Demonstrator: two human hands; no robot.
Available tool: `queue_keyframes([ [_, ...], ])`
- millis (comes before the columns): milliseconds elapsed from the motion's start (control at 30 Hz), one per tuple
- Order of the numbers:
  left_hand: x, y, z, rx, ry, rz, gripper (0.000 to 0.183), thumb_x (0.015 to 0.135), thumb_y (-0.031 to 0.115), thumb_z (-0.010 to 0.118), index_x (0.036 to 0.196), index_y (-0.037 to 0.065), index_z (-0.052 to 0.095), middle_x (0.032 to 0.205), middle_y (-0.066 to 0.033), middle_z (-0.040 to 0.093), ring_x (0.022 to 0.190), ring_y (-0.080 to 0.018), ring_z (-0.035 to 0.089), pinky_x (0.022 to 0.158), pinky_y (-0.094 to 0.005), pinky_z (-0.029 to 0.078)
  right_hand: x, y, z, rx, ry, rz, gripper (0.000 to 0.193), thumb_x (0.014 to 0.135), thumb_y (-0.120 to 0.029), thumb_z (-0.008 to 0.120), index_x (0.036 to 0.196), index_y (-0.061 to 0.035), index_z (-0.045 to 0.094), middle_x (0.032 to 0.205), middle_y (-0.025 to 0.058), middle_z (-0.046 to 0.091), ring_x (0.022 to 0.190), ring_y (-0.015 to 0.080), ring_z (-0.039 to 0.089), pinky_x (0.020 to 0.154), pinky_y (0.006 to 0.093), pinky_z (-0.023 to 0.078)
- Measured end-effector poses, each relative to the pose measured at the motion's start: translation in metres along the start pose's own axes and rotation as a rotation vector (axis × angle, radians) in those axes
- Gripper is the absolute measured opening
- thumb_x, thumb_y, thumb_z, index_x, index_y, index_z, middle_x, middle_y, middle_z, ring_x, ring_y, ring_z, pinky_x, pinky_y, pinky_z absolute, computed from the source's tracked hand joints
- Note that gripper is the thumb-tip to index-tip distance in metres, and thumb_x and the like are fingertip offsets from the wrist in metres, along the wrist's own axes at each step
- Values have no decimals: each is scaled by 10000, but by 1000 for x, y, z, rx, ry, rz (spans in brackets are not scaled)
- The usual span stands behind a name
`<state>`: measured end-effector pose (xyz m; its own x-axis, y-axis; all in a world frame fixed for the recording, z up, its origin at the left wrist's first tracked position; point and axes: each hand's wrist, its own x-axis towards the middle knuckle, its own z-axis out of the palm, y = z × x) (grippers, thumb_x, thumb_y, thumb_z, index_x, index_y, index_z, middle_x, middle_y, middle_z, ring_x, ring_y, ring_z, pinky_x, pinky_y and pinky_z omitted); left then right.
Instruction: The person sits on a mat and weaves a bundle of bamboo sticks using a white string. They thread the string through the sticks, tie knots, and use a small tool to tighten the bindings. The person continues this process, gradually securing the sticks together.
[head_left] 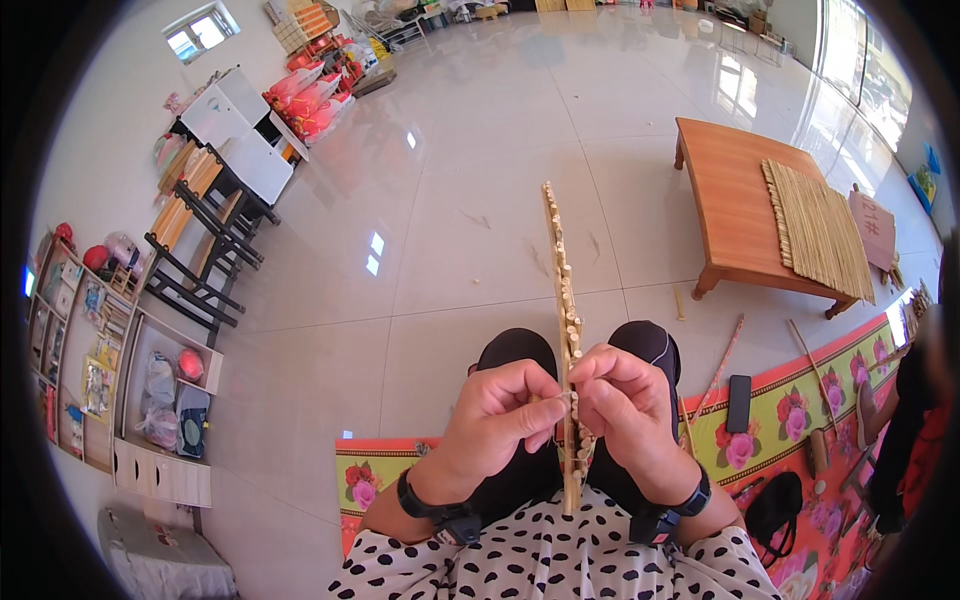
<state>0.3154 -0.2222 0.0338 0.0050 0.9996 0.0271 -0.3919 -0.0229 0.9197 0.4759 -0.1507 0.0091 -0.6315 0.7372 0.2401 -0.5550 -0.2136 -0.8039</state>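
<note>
Edge-on between my knees stands a mat of pale reed stalks, its cut ends forming a long narrow row that leads away from my lap. My left hand is closed in a pinch at the left side of this row. Something thin and pale shows at its fingertips, too small to name surely. On the other side, my right hand pinches the mat's edge between thumb and fingers. Both sets of fingertips nearly meet at the stalk ends. The palms hide part of the mat's lower end.
A low wooden table at the right bears a flat reed mat. On the flowered floor cloth lie a black phone, loose stalks and a wooden-handled tool. Someone else sits at the far right. Shelves line the left wall.
</note>
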Motion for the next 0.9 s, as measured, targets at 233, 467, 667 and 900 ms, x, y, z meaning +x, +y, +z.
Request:
queue_keyframes([
  [233,0,1,0,-10,-37,-52,123,918,94,650,866,5,582,733,-43,591,544,-88,514,478,-211,405,3,3,3,-113,-33,-128,82,905,55,604,970,37,652,940,43,577,722,67,592,620,195,477],
  [467,0,1,5,275,-15,82,82,924,54,641,895,8,579,764,-19,611,618,-75,574,556,-203,453,2,0,4,10,-9,-72,69,935,-44,627,947,21,650,887,17,595,698,49,557,593,193,446],
  [667,3,-4,2,541,-2,282,73,923,39,633,893,3,578,740,-30,638,649,-72,609,578,-199,476,2,3,0,52,18,39,93,967,-101,599,970,-16,635,815,-25,592,645,20,481,544,175,371],
  [900,4,-4,-2,217,-31,118,99,944,77,620,891,4,578,712,-25,615,612,-70,589,557,-197,469,1,-1,0,52,27,96,89,973,-101,587,997,-24,626,811,-22,596,640,16,485,546,174,370],
])
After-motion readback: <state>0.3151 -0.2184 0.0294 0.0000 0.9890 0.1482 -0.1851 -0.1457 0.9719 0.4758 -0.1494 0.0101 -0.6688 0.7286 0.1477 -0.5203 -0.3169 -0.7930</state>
